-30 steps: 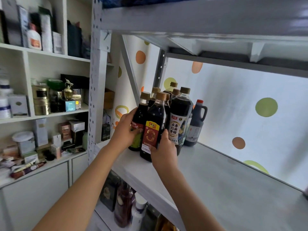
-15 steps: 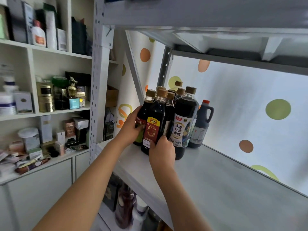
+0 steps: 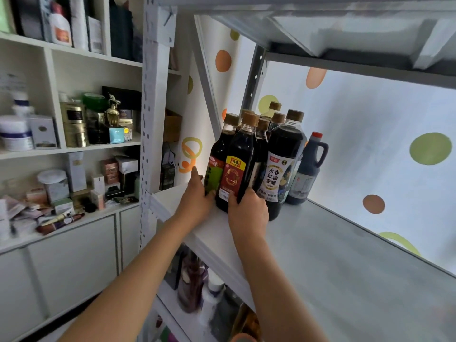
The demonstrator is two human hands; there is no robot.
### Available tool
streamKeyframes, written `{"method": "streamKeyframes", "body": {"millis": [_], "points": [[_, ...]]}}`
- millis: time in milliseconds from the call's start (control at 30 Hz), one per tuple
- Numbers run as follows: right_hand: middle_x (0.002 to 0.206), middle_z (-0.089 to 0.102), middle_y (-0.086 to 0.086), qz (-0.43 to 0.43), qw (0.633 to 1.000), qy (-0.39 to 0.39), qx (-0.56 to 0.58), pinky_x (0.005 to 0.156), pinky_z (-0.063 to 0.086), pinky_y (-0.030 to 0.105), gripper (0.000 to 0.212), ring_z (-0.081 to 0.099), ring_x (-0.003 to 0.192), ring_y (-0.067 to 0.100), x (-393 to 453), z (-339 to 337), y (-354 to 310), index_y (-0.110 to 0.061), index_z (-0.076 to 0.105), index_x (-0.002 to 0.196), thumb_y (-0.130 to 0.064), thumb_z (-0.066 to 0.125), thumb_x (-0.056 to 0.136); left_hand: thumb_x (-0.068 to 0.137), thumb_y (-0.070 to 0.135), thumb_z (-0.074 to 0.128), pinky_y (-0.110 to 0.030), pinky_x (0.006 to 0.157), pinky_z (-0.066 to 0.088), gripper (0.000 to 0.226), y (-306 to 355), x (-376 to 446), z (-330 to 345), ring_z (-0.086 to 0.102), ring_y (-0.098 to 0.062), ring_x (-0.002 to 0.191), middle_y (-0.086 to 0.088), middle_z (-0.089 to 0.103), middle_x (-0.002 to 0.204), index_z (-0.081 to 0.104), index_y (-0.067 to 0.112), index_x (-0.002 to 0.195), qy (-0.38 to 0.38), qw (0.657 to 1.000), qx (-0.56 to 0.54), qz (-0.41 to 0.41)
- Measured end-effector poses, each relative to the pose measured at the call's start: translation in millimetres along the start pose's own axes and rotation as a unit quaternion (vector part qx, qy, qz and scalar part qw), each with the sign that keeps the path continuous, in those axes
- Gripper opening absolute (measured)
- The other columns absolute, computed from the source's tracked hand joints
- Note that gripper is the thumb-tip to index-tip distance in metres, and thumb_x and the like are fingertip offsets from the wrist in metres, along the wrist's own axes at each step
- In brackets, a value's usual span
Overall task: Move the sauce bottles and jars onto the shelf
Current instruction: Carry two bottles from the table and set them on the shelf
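Two bare forearms reach up from the bottom of the frame to the front left corner of a smooth, pale grey shelf (image 3: 333, 262) set on a white perforated metal upright (image 3: 150, 134). The right hand (image 3: 248, 213) wraps its fingers and thumb round the base of a tall, slim bottle with a red and yellow label (image 3: 237, 166), dark glossy liquid inside and a brown ribbed cap on a narrow neck; the bottle stands upright on the shelf near its front edge. The left hand (image 3: 196, 199) lies just beside it on the left, fingers extended along the lower side of a green-labelled bottle (image 3: 218, 159) of the same slender shape, the thumb resting at that bottle's base; its grip looks loose rather than clamped. Touching the red-labelled bottle on the right stands a broader, round-shouldered vinegar bottle (image 3: 283, 164) with a white label bearing Chinese characters. Behind these, more brown-capped bottles (image 3: 274, 114) crowd together, only their necks showing. Farther right and back is a dark plastic jug with a moulded handle and red cap (image 3: 308, 169). Behind the cluster hangs a white sheet with orange, green and brown dots (image 3: 385, 134). On the left, white cupboard shelves (image 3: 74, 149) hold jars, boxes and tins, blurred.
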State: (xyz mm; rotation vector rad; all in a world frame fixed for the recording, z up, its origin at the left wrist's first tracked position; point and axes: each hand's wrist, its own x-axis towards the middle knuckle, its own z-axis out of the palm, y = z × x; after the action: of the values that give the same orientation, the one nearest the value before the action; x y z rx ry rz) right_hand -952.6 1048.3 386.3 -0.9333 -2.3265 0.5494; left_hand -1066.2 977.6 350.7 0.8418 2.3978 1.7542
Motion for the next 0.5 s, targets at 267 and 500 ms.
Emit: {"method": "streamKeyframes", "body": {"millis": [267,500], "points": [[0.122,0.06,0.006,-0.044,0.996,-0.054,-0.055,0.086,0.046,0.035,0.036,0.056,0.112,0.027,-38.4,-12.6,19.5,-0.014,0.053,0.123,-0.027,0.061,0.09,0.097,0.024,0.048,-0.035,0.082,0.048,0.027,-4.7,-51.1,-3.5,0.06,-0.024,0.103,-0.004,0.065,0.113,0.059,0.017,0.121,0.038,0.971,0.211,0.106],[0.164,0.016,0.005,-0.19,0.948,-0.192,-0.167,0.123,0.011,0.038,0.057,0.013,0.152,0.019,-115.0,-32.2,42.4,-0.015,0.021,0.155,-0.037,0.032,0.104,0.105,0.027,0.03,-0.025,0.116,0.009,0.04,-4.6,-130.0,-5.8,0.031,-0.012,0.14,0.001,0.046,0.146,0.049,0.015,0.138,-0.065,0.941,0.273,0.187]]}}
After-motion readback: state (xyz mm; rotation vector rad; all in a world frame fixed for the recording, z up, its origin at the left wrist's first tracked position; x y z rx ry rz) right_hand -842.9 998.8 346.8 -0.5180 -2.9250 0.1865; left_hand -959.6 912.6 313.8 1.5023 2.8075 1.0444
